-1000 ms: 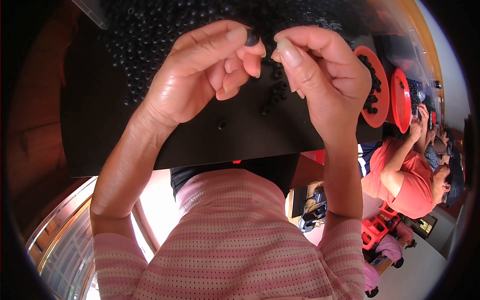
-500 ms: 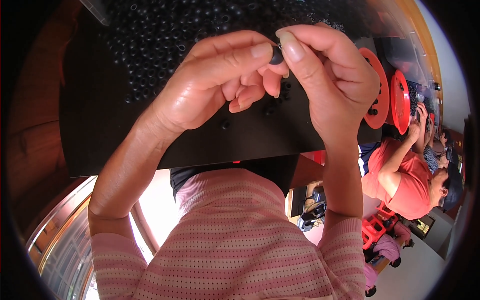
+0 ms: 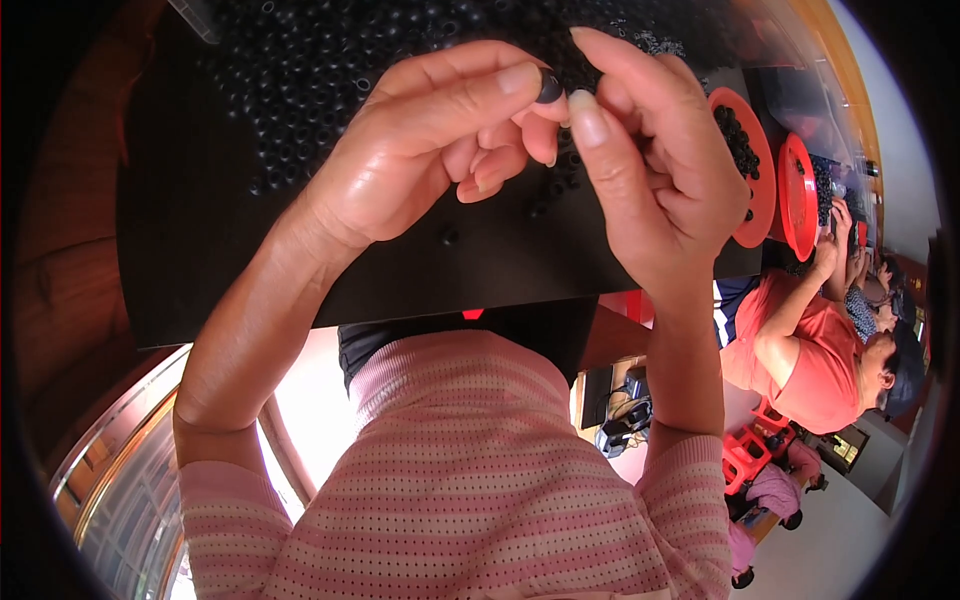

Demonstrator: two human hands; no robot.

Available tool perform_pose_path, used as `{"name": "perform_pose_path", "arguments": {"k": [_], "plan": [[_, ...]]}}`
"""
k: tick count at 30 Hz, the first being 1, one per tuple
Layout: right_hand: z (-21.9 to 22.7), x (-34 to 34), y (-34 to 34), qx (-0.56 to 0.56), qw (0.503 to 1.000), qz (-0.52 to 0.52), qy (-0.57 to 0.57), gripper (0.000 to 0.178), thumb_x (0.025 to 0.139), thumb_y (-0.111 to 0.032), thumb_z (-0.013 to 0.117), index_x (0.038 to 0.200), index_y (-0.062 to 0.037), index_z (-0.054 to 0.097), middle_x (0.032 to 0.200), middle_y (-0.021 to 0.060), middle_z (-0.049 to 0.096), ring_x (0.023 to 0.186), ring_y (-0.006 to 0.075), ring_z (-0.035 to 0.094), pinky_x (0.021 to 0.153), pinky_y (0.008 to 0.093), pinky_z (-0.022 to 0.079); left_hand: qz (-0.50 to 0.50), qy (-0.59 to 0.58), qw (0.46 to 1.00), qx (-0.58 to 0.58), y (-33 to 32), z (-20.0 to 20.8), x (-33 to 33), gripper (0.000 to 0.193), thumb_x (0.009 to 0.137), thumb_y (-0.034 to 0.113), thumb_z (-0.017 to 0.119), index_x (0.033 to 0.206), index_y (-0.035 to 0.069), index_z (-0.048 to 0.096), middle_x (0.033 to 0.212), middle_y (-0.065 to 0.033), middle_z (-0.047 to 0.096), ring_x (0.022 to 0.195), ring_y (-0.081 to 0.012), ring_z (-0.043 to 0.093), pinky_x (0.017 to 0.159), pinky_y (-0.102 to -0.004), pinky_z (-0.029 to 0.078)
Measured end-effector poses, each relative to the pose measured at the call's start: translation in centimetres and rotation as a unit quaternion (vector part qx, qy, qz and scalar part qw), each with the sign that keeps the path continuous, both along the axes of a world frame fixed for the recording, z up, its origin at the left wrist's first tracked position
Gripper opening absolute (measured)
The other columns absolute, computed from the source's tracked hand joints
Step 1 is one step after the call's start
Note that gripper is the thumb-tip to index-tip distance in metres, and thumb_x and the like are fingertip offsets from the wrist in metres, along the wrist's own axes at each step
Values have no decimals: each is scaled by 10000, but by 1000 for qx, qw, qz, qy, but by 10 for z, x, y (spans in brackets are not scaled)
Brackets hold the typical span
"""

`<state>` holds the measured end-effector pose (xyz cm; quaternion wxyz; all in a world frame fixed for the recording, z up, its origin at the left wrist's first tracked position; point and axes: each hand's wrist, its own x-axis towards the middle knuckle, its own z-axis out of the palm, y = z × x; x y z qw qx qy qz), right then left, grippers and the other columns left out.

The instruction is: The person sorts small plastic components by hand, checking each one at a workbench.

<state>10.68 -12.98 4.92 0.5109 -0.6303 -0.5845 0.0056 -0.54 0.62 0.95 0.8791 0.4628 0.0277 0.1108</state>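
Between the thumb and fingers of my left hand is a small, glossy black ring-like piece, held above the table. My right hand is just right of it, with thumb and index finger apart and nothing visible between them; its thumb tip is close to the left fingertips. Its other fingers are curled and partly hidden. Behind and beneath both hands spreads a large heap of small black rings. A loose black ring lies nearer to me, and several more sit under the left fingertips.
The black tabletop ends just before my waist. At right stand an orange-red plate with black rings in it and a second red plate. Beyond them a co-worker in a salmon shirt works at the table. A clear plastic edge shows at upper left.
My right index finger has lifted up and away from its thumb, and the right hand has drawn slightly back from the black piece. The left hand keeps its pinch, a little higher in view.
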Motion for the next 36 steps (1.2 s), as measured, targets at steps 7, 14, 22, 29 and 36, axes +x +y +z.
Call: {"name": "perform_pose_path", "arguments": {"k": [7,14,22,29,36], "plan": [[-4,7,-3,-24,995,40,-86,273,852,65,613,1122,29,632,810,34,541,668,77,489,608,173,395,49,5,999,-1,1,-1,1,296,990,252,456,1087,-5,566,759,-52,567,511,-66,423,428,-203,269],[-18,35,-50,-149,988,-27,-25,162,820,52,619,969,-10,636,771,48,538,627,128,521,569,241,415,18,-30,999,9,4,-1,4,323,995,282,421,950,9,587,774,-60,568,495,-69,385,419,-202,260],[-35,29,-62,-233,966,-43,-100,123,806,-34,661,921,-29,615,835,75,557,665,266,596,562,321,467,8,-47,999,5,2,-4,7,329,1000,273,407,996,-9,575,789,-76,559,512,-77,406,423,-201,279],[-42,18,-51,-240,935,-108,-235,137,797,-19,661,918,-47,603,834,88,555,625,283,572,539,336,456,11,-59,998,17,2,-6,6,330,1003,263,399,1034,-16,572,798,-89,560,513,-83,418,427,-202,300],[-24,30,-48,-252,949,-71,-178,150,785,31,628,906,-47,587,823,79,552,636,220,586,540,298,451,19,-35,999,22,0,-2,7,328,996,268,413,1029,-20,568,795,-98,567,498,-81,410,425,-202,298]]}}
